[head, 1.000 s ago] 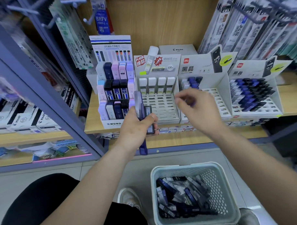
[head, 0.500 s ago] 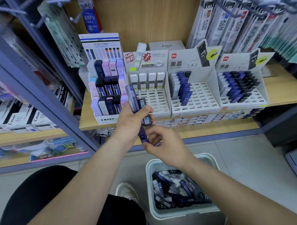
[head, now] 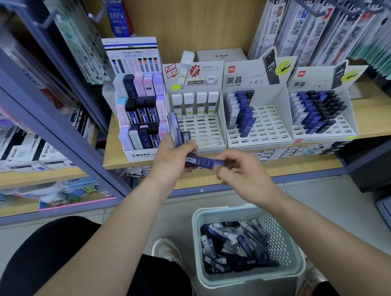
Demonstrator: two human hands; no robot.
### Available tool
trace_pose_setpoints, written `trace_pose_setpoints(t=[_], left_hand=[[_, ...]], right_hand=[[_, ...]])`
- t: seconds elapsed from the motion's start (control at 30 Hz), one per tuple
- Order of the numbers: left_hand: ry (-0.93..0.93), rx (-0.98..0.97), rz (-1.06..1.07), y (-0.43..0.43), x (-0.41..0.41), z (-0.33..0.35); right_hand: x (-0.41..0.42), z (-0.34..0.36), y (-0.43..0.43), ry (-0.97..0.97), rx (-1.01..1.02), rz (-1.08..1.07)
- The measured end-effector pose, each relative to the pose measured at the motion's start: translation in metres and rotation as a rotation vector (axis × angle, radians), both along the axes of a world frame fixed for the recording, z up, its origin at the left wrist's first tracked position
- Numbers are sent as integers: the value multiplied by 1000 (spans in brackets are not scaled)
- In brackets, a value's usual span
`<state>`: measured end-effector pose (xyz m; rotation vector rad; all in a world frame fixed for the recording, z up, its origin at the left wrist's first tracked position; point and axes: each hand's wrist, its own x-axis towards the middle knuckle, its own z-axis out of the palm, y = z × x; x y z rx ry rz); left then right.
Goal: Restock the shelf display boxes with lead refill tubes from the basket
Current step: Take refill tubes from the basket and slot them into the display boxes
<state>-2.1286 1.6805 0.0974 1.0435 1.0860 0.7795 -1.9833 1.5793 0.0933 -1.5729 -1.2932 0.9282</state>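
Several lead refill tubes [head: 178, 131] stand bunched in the left hand [head: 172, 157], whose fingers curl round them up and to the left of the basket [head: 281, 233]. One blue tube [head: 205, 163] lies crosswise between the hands, above the basket's left edge. The right hand [head: 244, 177] pinches its far end between thumb and fingertips, apparently to draw it from the bunch. Many loose tubes [head: 233, 246] lie heaped in the basket, so the supply looks far from spent. On the shelf straight above the basket, the middle display box [head: 269, 127] has a few short columns filled at its left side and most of its slots bare. I judge it to be the box in hand and well under half done. Up and to the right of the basket, the right display box [head: 342, 129] looks close to full, with only its front rows and right edge open.
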Motion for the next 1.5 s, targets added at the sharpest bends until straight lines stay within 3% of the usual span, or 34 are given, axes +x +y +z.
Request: trace_pose_setpoints(t=[0.27, 0.47, 0.7, 1.13, 1.5], left_hand=[[156, 94, -144, -13, 5, -7], [123, 150, -245, -16, 4, -3], [122, 197, -312, -18, 6, -2], [229, 230, -399, -22, 12, -5], [278, 205, -507, -29, 35, -7]], right_hand=[[13, 23, 16, 409, 23, -156], [17, 22, 27, 260, 90, -120], [10, 20, 33, 379, 42, -133], [33, 15, 24, 286, 36, -140], [83, 18, 0, 195, 26, -302]])
